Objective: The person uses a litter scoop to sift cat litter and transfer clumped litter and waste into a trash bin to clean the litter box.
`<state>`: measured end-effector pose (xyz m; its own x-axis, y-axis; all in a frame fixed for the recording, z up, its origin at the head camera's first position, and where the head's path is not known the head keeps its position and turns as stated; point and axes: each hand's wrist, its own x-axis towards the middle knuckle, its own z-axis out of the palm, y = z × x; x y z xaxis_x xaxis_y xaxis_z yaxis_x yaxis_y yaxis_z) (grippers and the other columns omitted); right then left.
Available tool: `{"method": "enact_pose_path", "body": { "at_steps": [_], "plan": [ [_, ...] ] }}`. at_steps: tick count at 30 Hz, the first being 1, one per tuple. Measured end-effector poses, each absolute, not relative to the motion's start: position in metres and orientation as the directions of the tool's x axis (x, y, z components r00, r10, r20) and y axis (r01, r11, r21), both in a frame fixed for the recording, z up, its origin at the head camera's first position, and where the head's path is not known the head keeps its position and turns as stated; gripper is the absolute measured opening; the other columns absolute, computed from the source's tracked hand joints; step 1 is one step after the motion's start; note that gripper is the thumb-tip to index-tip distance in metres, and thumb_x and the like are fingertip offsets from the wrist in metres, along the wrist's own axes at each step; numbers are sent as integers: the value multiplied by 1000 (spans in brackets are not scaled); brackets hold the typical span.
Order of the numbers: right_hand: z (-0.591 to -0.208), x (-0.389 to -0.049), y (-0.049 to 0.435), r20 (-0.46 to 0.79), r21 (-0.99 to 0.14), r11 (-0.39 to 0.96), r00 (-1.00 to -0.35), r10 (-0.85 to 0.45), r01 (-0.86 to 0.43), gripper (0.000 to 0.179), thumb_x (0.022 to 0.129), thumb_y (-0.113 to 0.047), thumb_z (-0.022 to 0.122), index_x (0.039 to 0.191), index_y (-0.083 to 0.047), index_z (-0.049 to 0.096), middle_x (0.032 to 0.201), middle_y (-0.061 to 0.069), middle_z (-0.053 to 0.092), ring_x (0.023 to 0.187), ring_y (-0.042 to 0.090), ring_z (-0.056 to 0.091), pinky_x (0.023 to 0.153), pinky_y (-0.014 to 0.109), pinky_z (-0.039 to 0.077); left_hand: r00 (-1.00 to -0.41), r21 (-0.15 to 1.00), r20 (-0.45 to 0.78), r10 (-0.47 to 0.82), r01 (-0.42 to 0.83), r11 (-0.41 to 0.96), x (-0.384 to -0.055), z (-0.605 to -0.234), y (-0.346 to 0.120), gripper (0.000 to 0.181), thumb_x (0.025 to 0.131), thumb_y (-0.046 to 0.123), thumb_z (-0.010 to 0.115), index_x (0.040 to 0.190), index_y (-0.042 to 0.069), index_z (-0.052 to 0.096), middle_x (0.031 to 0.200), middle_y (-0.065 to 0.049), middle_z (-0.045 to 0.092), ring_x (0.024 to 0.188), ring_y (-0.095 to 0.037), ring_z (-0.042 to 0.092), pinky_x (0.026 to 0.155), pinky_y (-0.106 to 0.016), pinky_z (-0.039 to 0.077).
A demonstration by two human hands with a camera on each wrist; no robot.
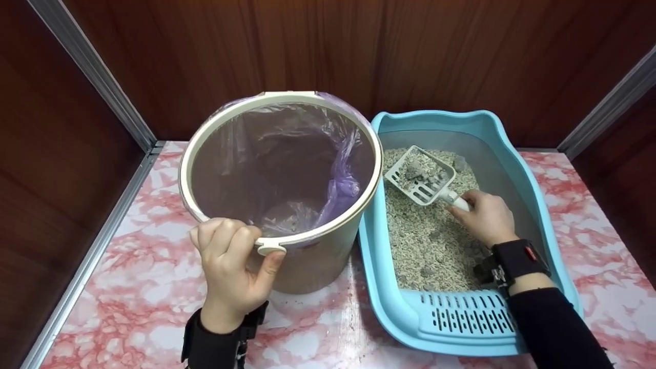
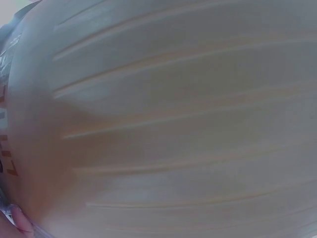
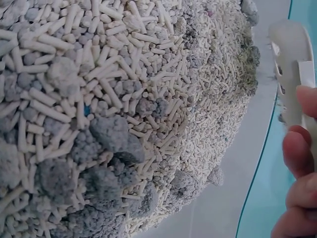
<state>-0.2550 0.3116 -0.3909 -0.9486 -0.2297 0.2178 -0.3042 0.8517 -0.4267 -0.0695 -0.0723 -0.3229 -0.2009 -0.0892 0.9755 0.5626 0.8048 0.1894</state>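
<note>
My right hand grips the handle of a white slotted litter scoop, whose basket carries grey clumps and some pellets above the litter. Under it, pale pellet litter mixed with grey lumps fills the blue litter box. On the left, my left hand holds the front rim of a trash bin, fingers curled over the edge and thumb outside. A thin purple bag lines this bin. The left wrist view is mostly the bin's ribbed wall.
The bin stands directly left of the litter box on a red-and-white marbled tabletop. Dark wood panels rise behind and at both sides, with metal strips along the corners. A slotted step forms the box's front.
</note>
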Motion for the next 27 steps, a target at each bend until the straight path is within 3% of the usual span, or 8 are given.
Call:
{"method": "enact_pose_path", "body": {
  "at_steps": [17, 27],
  "plan": [
    [-396, -258, 310, 240, -433, 854, -950, -199, -288, 22, 87, -25, 73, 91, -5, 65, 71, 6, 61, 53, 19, 47, 49, 35, 33, -193, 196, 976, -103, 563, 803, -74, -331, -71, 54, 95, 56, 50, 71, 8, 49, 69, -6, 42, 72, -30, 37, 71, -45, 20],
    [-398, -259, 309, 172, -407, 865, -955, -242, -293, 36, 99, -39, 55, 77, -10, 55, 59, 2, 43, 48, 19, 38, 48, 34, 28, -193, 199, 975, -106, 563, 803, -74, -331, -71, 54, 95, 56, 50, 71, 8, 49, 69, -6, 42, 72, -30, 37, 71, -45, 20]
  ]
}}
